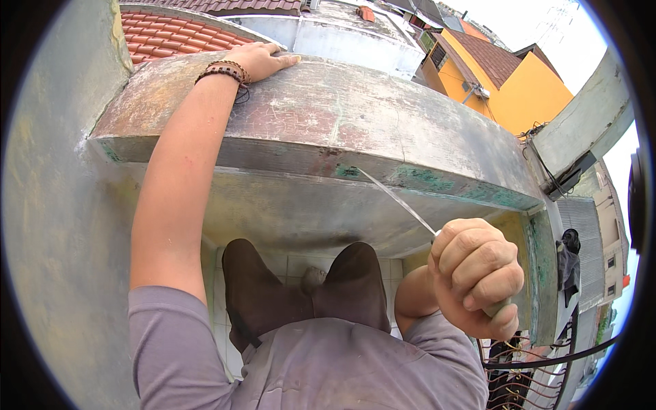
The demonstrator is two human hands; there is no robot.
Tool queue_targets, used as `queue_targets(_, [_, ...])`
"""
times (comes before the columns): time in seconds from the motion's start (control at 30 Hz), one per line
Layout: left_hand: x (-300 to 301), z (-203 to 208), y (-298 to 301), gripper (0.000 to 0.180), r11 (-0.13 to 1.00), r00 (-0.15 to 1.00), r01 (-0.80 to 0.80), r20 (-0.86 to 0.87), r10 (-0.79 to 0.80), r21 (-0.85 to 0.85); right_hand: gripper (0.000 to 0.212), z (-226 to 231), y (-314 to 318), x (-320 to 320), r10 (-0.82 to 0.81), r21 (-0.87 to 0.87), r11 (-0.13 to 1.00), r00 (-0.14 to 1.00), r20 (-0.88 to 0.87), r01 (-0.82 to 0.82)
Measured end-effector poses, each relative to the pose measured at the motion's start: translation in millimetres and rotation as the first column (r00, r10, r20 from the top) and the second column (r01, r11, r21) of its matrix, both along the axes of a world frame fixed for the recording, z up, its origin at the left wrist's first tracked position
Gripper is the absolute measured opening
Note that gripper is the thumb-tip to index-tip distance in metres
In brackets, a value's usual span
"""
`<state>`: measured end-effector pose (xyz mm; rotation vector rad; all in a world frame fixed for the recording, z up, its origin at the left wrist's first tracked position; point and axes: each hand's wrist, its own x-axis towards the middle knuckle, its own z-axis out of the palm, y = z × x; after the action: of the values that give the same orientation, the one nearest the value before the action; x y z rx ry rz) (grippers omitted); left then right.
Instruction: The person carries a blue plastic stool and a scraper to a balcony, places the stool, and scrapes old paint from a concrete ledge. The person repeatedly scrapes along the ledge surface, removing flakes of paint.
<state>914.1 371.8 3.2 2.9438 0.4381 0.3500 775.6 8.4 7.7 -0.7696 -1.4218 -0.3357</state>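
My left hand [263, 61] lies on the top of a worn concrete parapet [369, 102], fingers stretched toward its far edge and holding nothing. Dark braided bracelets [229, 70] circle that wrist. At the right, my right hand [476, 273] is closed round the handle of a long, thin-bladed hand tool [398, 198]; whether it is a knife or a scraper I cannot tell. Its metal blade slants up and left, and the tip meets or nearly meets the parapet's near face beside a green paint patch [347, 171]. Most of the handle is hidden in my fist.
A plastered wall [61, 205] rises on the left. At the right stand a concrete post [581, 116] with dark cables, a dark cloth [568, 266] and a curled metal grille [526, 376]. My knees are close to the parapet over a tiled floor [273, 263]. Roofs lie beyond.
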Motion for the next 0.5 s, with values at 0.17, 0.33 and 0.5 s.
queue_targets(0.17, [-14.3,6.7,-2.3,0.081,1.0,1.0,-0.009,-0.017,0.008,-0.025,0.039,-17.6,37.4,23.0,-0.061,-0.205,0.978,0.996,-0.065,0.046])
queue_targets(0.33, [-9.1,3.3,-0.1,0.078,1.0,1.0,-0.006,-0.001,0.006,-0.022,0.036,5.6,31.4,6.8,0.033,-0.126,0.992,0.998,0.05,-0.026])
queue_targets(0.5, [-9.3,3.7,-0.2,0.077,1.0,1.0,-0.006,-0.01,0.006,0.012,0.036,23.0,28.3,3.4,0.043,-0.173,0.985,0.994,0.104,-0.025])
